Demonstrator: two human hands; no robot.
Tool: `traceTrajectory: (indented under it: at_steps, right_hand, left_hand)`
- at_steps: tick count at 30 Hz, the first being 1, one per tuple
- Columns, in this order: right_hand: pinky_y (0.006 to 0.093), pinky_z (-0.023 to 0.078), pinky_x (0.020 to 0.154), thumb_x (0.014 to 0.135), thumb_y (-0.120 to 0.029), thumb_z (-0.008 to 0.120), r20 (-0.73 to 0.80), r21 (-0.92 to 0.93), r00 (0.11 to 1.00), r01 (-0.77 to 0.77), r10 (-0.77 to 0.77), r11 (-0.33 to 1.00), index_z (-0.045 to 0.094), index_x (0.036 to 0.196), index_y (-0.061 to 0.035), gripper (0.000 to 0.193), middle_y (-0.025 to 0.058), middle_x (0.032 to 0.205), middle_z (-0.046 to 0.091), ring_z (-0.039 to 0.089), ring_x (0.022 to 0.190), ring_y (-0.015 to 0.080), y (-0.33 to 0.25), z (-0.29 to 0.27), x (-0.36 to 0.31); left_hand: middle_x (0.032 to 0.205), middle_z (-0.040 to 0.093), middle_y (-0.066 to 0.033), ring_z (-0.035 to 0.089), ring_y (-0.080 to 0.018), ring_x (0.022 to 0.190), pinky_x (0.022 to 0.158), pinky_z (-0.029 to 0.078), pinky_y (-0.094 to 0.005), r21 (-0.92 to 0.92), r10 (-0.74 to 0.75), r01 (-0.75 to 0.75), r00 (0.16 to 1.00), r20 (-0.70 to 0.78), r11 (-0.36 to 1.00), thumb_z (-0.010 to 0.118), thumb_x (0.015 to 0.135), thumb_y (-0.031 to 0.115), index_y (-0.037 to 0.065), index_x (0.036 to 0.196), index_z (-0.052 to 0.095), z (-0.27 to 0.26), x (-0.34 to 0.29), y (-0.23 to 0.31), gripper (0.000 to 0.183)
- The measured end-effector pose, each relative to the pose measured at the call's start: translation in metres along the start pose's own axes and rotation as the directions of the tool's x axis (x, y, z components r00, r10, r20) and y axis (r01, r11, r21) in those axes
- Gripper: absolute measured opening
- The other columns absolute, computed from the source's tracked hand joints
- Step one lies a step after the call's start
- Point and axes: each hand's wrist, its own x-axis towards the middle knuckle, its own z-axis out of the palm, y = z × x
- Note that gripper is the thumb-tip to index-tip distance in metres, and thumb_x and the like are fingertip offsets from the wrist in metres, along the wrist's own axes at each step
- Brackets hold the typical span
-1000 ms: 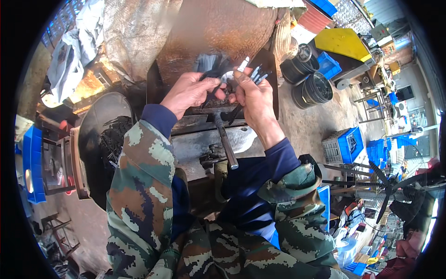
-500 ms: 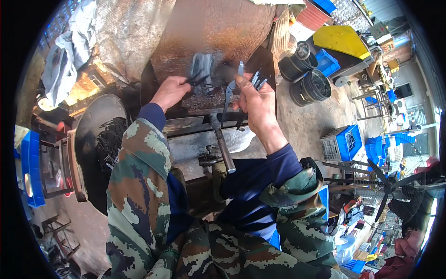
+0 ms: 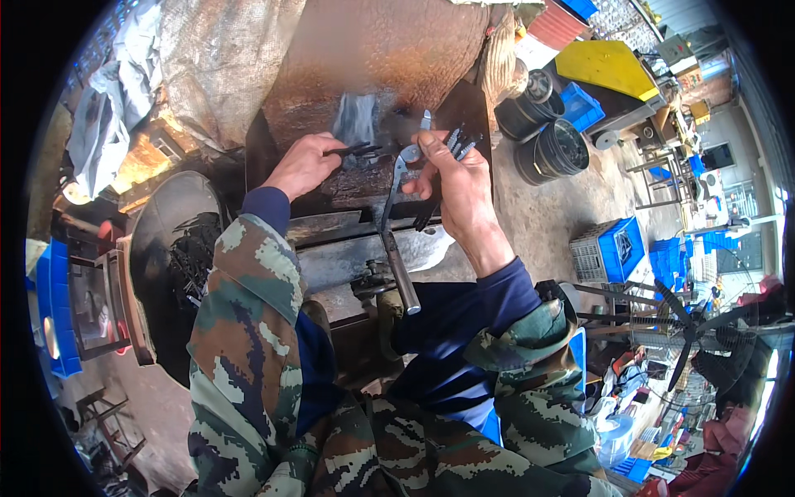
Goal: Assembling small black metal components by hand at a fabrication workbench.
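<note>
My left hand is closed on a thin dark metal piece, which points right over the rusty work surface. Closed in my right hand are several grey metal pieces. The one at my thumb is shaped like a plier half, with a pointed jaw, a rounded joint and a curved handle reaching down. Other toothed grey ends stick out past my fingers. Below that handle a metal rod slants toward me from the machine's front edge. A pale, blurred patch lies behind my left hand's piece.
At my left stands a dark basin with many blackened metal pieces. A rusty hood and sacking rise ahead. To the right are black buckets, blue crates and a fan.
My left hand has shifted slightly, and its dark piece now lies more level, pointing right. The plier-half-shaped piece in my right hand has moved a little left and down; the rod's upper end looks lower.
</note>
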Motion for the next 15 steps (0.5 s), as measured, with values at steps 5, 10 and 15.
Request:
traceTrajectory:
  at_steps: [5, 10, 15]
  right_hand:
    - [0.0315, 0.054, 0.051, 0.095, -0.015, 0.059, 0.019, -0.017, 0.999, -0.045, 0.045, 0.999, 0.063, 0.100, 0.0031, 0.020, 0.0063, 0.067, 0.059, 0.050, 0.043, 0.0118, -0.004, -0.004, -0.002]
    - [0.0321, 0.053, 0.052, 0.095, -0.016, 0.057, 0.114, 0.137, 0.992, -0.076, 0.061, 0.988, 0.062, 0.103, 0.0034, 0.022, 0.0072, 0.067, 0.055, 0.051, 0.046, 0.0132, -0.011, -0.004, -0.008]
    - [0.0329, 0.051, 0.052, 0.095, -0.020, 0.059, 0.193, 0.233, 0.981, -0.066, 0.020, 0.970, 0.063, 0.105, 0.0013, 0.024, 0.0062, 0.069, 0.054, 0.048, 0.047, 0.0131, -0.013, -0.010, -0.011]
  left_hand:
    - [0.101, 0.063, -0.0172, 0.060, -0.0363, 0.100, 0.087, 0.046, -0.0403, 0.211, 0.035, -0.047, 0.998, 0.059, 0.976, 0.059, 0.082, 0.011, -0.001, 0.104, 0.068, -0.005, -0.002, 0.023, 0.026]
    - [0.101, 0.064, -0.0153, 0.059, -0.0358, 0.101, 0.088, 0.047, -0.0426, 0.345, 0.038, -0.044, 0.999, 0.024, 0.937, 0.059, 0.083, 0.015, 0.005, 0.103, 0.070, -0.007, -0.005, 0.029, 0.025]
    - [0.093, 0.064, -0.0157, 0.062, -0.0314, 0.086, 0.080, 0.048, -0.0364, 0.237, -0.046, 0.052, 0.998, -0.031, 0.970, 0.055, 0.084, 0.011, -0.002, 0.100, 0.068, -0.011, -0.006, 0.031, 0.024]
